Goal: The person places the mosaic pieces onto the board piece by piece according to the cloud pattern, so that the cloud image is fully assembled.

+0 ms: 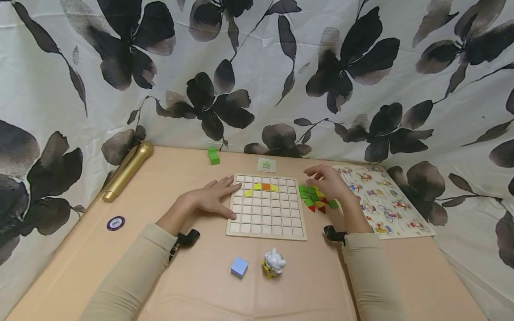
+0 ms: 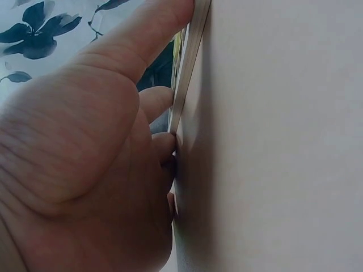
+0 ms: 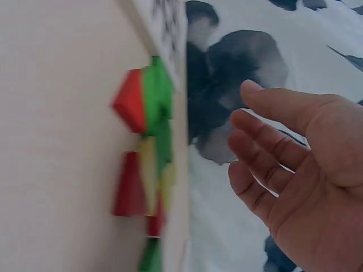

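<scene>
A white grid board (image 1: 265,219) with a wooden rim lies mid-table. In its upper rows sit an orange square piece (image 1: 266,187) and several yellow pieces (image 1: 248,193). My left hand (image 1: 210,197) rests at the board's left side, its fingers and thumb spread and touching the edge. Right of the board is a pile of green, yellow and red pieces (image 1: 311,196). Above that pile hovers my right hand (image 1: 328,182). In the right wrist view its thumb and loosely bent fingers (image 3: 255,147) stand apart, with nothing between them.
Behind the board lie a small patterned card (image 1: 266,165) and green blocks (image 1: 214,156). A picture board (image 1: 387,203) is at right. Leftward are a gold cylinder (image 1: 128,171) and a purple chip (image 1: 116,223). A blue cube (image 1: 239,267) and a figurine (image 1: 275,262) stand in front.
</scene>
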Tool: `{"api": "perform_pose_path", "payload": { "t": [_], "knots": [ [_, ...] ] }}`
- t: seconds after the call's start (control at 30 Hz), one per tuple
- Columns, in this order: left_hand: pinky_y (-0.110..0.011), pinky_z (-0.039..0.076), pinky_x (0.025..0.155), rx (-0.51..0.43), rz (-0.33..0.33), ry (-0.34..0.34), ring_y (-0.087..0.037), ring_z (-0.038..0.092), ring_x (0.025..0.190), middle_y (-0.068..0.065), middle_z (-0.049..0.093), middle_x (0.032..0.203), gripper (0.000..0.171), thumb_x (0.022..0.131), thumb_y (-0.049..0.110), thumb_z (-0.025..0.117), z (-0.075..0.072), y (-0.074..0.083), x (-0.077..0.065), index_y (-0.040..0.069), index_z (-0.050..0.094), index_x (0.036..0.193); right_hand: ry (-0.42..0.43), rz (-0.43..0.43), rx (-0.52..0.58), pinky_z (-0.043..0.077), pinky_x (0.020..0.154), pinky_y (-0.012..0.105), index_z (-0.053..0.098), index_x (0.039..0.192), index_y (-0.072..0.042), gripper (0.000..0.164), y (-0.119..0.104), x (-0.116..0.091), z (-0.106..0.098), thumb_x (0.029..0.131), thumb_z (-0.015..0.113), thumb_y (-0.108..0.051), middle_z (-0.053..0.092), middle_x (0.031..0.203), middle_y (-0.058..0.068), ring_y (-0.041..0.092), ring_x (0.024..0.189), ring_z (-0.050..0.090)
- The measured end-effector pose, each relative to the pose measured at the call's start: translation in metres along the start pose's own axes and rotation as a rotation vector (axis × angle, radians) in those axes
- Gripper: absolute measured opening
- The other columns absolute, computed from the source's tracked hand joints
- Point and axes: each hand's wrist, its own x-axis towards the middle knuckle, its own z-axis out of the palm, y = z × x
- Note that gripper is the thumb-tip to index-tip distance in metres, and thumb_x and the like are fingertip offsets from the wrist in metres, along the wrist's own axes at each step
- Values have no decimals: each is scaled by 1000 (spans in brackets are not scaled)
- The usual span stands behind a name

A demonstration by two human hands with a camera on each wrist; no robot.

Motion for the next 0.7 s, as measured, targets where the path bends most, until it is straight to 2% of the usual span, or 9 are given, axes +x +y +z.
{"api": "perform_pose_path", "payload": {
  "t": [0.13, 0.27, 0.4, 0.7],
  "knots": [
    [-61, 2, 130, -6, -1, 1, -37, -2, 163, -17, -1, 176, 110, 84, 65, 76, 0, 1, 0, 19, 22, 168, -59, -21, -31, 50, 69, 33, 71, 130, -3, 31, 11, 7, 14, 100, 70, -12, 71, 123, 18, 28, 92, 59],
    [-60, 2, 130, 5, -1, -4, -35, -3, 163, -16, -2, 176, 111, 84, 67, 76, 0, 0, 1, 19, 21, 168, -96, -14, -57, 48, 70, 33, 73, 126, -1, 29, 14, 9, 24, 97, 71, -6, 70, 117, 18, 26, 87, 56],
    [-59, 1, 130, 9, 1, 1, -36, -3, 163, -16, -2, 176, 111, 84, 67, 75, 0, -1, 2, 19, 20, 168, -97, 15, -65, 49, 76, 33, 75, 120, -1, 25, 13, 10, 28, 96, 72, -5, 69, 111, 17, 27, 88, 56],
    [-58, 1, 131, 12, -6, -3, -34, -3, 163, -14, -2, 176, 111, 84, 68, 75, 2, -2, 3, 21, 20, 168, -87, 13, -24, 50, 72, 33, 70, 110, -4, 13, 13, 8, 30, 97, 70, -2, 65, 93, 12, 25, 84, 58]
  ]
}}
